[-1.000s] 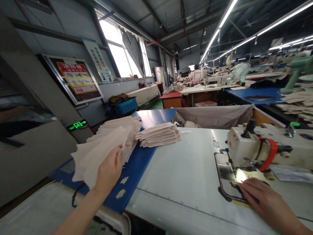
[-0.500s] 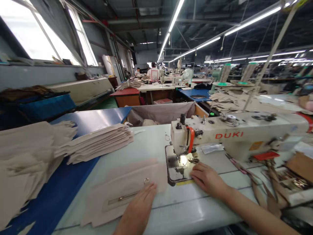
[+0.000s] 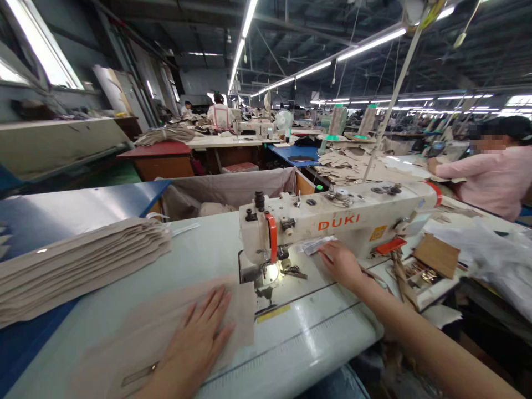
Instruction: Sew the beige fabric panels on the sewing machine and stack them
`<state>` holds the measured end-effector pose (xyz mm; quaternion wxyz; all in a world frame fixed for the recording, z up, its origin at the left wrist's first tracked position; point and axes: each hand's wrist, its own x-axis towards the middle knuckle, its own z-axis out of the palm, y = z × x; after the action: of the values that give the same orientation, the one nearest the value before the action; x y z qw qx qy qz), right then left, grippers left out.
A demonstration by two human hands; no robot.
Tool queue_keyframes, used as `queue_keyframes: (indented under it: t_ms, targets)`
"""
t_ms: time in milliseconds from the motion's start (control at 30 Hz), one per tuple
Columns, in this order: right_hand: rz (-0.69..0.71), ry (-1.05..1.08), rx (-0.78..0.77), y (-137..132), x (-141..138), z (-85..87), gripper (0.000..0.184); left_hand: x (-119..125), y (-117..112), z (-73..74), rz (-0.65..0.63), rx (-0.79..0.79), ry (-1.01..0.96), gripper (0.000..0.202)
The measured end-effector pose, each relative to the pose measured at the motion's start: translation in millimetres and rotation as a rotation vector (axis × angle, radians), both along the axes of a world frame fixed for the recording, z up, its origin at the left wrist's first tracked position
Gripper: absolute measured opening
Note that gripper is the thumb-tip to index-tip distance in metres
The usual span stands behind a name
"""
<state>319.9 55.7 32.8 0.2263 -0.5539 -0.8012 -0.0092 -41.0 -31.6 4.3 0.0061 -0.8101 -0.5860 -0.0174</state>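
My left hand (image 3: 199,332) lies flat, fingers spread, on a beige fabric panel (image 3: 243,310) on the pale sewing table. Below its wrist shows part of a narrow slot with a zipper (image 3: 139,375); the rest is covered by my arm. My right hand (image 3: 341,267) reaches under the arm of the white sewing machine (image 3: 307,221). Its fingers are extended, the tips at the right end of a clear plastic packet (image 3: 312,245); no firm grip shows. Beside the lit needle area, a small dark metal tool (image 3: 295,270) lies on the machine bed.
A stack of folded beige pieces (image 3: 91,260) lies at left. To the right stand a box of small metal parts (image 3: 428,277) and crumpled clear plastic (image 3: 494,260). A cloth-lined bin (image 3: 233,191) is behind the table. A co-worker in pink (image 3: 494,172) sits at right.
My right hand has moved from the front of the machine bed back and right to the packet. My left hand has flattened and spread over the panel. The view has swung right.
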Motion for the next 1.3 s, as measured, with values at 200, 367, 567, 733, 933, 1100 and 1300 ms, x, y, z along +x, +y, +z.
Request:
queue_keyframes:
  t_ms: [200, 367, 567, 733, 933, 1100, 1300]
  targets:
    - [-0.15, -0.061, -0.108, 32, 7, -0.6, 0.014, 20, 2, 11.1, 0.118, -0.049, 0.049, 0.056]
    - [-0.18, -0.053, -0.146, 38, 6, -3.9, 0.01, 26, 2, 15.9, 0.157, -0.039, 0.08, 0.056]
    - [-0.163, 0.004, -0.129, 38, 8, -3.8, 0.009, 27, 1, 14.6, 0.156, -0.025, 0.068, 0.056]
    - [-0.143, 0.092, -0.068, 33, 12, 3.7, 0.009, 20, 2, 6.1, 0.108, 0.06, 0.01, 0.055]
    - [0.005, 0.212, -0.008, -5, 0, 20.7, 0.01, 17, -7, 4.1, 0.034, 0.235, -0.35, 0.052]
    - [0.301, 0.402, -0.01, -63, -67, 14.5, 0.009, 59, -24, 24.4, 0.184, -0.291, -1.132, 0.06]
    - [0.383, 0.552, -0.113, -93, -131, -0.1, 0.007, 61, -27, 37.5, 0.464, -0.564, -1.55, 0.058]
